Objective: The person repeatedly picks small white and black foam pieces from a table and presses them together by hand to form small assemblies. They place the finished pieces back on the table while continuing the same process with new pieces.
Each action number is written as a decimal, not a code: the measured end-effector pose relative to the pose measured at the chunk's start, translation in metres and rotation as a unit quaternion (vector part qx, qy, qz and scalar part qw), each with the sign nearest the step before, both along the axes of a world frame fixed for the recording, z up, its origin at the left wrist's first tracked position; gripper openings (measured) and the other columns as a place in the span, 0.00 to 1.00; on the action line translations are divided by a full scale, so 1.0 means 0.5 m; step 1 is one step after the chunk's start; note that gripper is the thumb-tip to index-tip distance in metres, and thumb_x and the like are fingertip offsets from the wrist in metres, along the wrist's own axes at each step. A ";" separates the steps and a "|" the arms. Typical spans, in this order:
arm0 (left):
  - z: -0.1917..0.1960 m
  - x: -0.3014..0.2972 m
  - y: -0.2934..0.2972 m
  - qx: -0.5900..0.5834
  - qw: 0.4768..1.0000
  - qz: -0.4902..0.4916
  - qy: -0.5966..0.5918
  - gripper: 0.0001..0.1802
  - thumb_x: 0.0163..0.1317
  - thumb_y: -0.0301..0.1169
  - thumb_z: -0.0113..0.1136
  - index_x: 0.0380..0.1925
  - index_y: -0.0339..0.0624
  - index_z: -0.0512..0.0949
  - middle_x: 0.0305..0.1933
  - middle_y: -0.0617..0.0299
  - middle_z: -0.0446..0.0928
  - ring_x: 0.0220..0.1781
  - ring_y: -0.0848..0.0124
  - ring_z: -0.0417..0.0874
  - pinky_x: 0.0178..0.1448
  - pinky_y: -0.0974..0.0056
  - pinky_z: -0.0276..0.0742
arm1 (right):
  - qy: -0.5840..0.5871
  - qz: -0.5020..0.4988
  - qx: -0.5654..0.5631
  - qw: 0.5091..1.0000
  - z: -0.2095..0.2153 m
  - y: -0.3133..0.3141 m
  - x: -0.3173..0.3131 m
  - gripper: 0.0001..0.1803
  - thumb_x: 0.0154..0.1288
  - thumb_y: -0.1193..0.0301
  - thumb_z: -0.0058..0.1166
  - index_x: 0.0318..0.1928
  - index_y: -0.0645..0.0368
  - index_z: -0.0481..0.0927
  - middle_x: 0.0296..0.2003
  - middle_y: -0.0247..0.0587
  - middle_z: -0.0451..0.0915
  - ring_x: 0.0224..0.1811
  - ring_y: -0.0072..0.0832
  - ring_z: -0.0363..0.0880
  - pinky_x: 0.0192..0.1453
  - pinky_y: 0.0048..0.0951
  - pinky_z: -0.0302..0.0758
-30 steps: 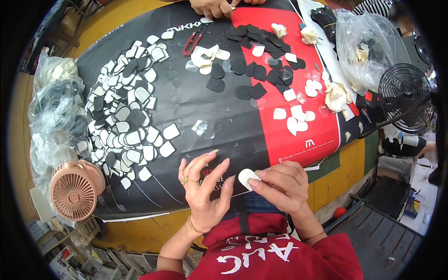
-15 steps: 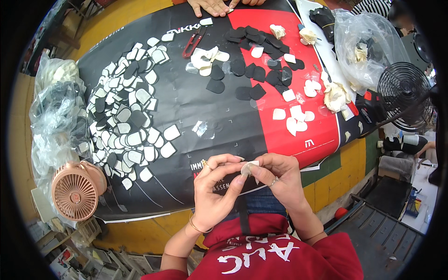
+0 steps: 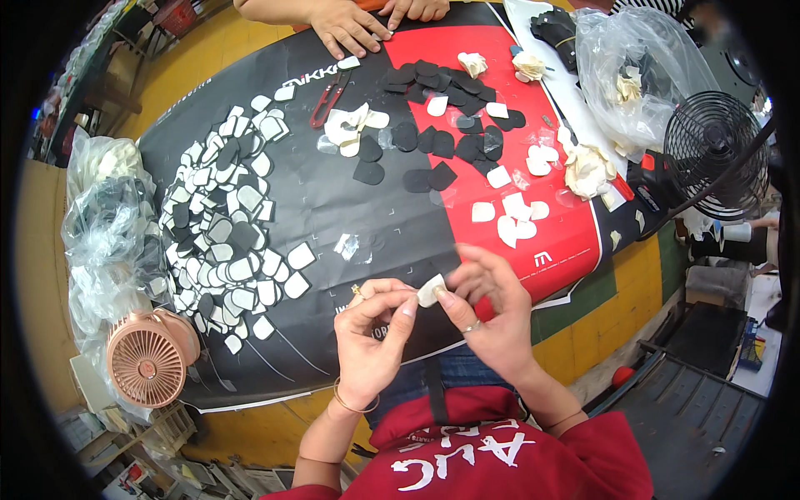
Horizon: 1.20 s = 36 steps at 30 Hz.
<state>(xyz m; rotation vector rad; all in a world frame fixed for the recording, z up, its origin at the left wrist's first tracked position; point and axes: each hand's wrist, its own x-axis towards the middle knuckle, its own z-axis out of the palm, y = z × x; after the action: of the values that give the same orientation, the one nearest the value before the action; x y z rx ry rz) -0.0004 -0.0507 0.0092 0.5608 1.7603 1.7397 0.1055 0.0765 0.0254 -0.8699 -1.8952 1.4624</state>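
A small off-white rounded patch [image 3: 430,292] is pinched by its left edge between the thumb and fingertips of my left hand [image 3: 373,325], just above the table's near edge. My right hand [image 3: 497,317] is beside it, its thumb tip at the patch's right edge. The fingers of that hand are spread apart and slightly blurred. To the left lies a big heap of pale and black rounded patches [image 3: 247,197]. Loose cream patches [image 3: 515,205] rest on the red part of the mat, and black patches [image 3: 440,143] lie farther back.
Red-handled thread snips [image 3: 327,102] lie beyond the heap. A pink fan [image 3: 148,367] stands at the left corner, a black fan [image 3: 718,154] at the right. Clear plastic bags [image 3: 104,225] line the left edge. Across the table are another person's hands [image 3: 350,27].
My right fingers have lifted and spread away from the patch, which shows more fully now. My left hand keeps its pinch. The view has shifted a little; the other person's hands show more.
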 end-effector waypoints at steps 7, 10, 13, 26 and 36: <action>0.003 0.023 0.018 -0.022 0.979 0.071 0.189 0.07 0.63 0.18 0.66 0.41 0.33 0.86 0.44 0.58 0.81 0.38 0.75 0.82 0.40 0.71 0.78 | -0.061 0.087 0.243 0.964 0.012 -0.005 0.009 0.08 0.64 0.75 0.66 0.43 0.62 0.85 0.35 0.42 0.81 0.34 0.35 0.82 0.37 0.35 0.78; -0.003 0.030 0.030 -0.017 0.959 0.062 0.275 0.11 0.59 0.17 0.68 0.42 0.37 0.87 0.43 0.58 0.81 0.37 0.71 0.82 0.38 0.69 0.76 | -0.083 0.114 0.281 0.949 0.015 0.003 0.008 0.08 0.66 0.74 0.64 0.44 0.63 0.85 0.35 0.40 0.82 0.34 0.36 0.81 0.36 0.36 0.76; -0.010 0.032 0.032 -0.039 0.932 0.056 0.355 0.13 0.57 0.18 0.69 0.43 0.40 0.88 0.42 0.61 0.82 0.35 0.71 0.80 0.35 0.68 0.72 | -0.120 0.144 0.313 0.931 0.023 0.015 0.013 0.10 0.67 0.71 0.62 0.45 0.62 0.84 0.36 0.39 0.81 0.34 0.35 0.80 0.38 0.35 0.73; -0.010 0.013 0.036 -0.048 0.951 0.086 0.293 0.07 0.60 0.18 0.66 0.39 0.34 0.86 0.40 0.55 0.80 0.40 0.64 0.84 0.45 0.64 0.79 | -0.234 0.076 0.367 0.897 0.014 0.069 0.009 0.06 0.66 0.74 0.58 0.41 0.62 0.84 0.32 0.41 0.81 0.31 0.38 0.80 0.37 0.36 0.71; -0.024 -0.036 -0.029 -0.009 0.712 -0.020 0.702 0.14 0.49 0.27 0.74 0.39 0.52 0.89 0.43 0.73 0.80 0.42 0.76 0.77 0.51 0.64 0.67 | -0.187 0.077 0.075 0.976 0.018 0.100 0.033 0.14 0.68 0.65 0.67 0.41 0.66 0.83 0.22 0.32 0.75 0.21 0.21 0.73 0.27 0.25 0.71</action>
<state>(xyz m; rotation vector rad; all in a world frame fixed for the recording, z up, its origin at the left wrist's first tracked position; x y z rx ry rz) -0.0185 -0.0654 -0.0029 2.3129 2.5425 1.1430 0.1221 0.1266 0.0342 -0.9994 -2.3638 1.2863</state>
